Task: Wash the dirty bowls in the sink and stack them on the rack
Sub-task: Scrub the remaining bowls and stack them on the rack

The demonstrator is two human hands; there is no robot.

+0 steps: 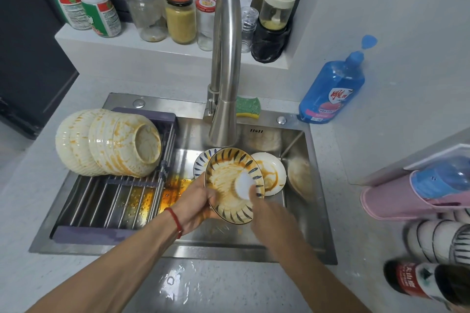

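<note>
Head view, left to right. Far left on the tabletop point(30, 185), pale speckled stone. On the sink's metal-rod rack point(114, 201), a tipped stack of ribbed cream bowls point(109, 143), smeared orange, bases facing right. Below the rods, orange greasy water pooled on the steel sink point(300, 241) floor. Mid-scene, left hand point(197, 204), red cord at the wrist, fingers curled round the near-left rim of a glazed bowl point(229, 185) painted with dark strokes, held tilted over the basin, underside up and streaked orange. Right hand point(264, 208) blurred, fingertips against the bowl's white foot ring; cannot tell how far those fingers curl. Behind the held bowl, two more dirty dishes point(272, 175) leaning in the basin. Above, curved brushed-steel faucet point(226, 63); just right of its base, a green and yellow sponge point(248, 107). Farther right, translucent blue detergent bottle point(333, 89), cap flipped open. Near right edge, clean striped bowls point(437, 239) lying on their sides.
</note>
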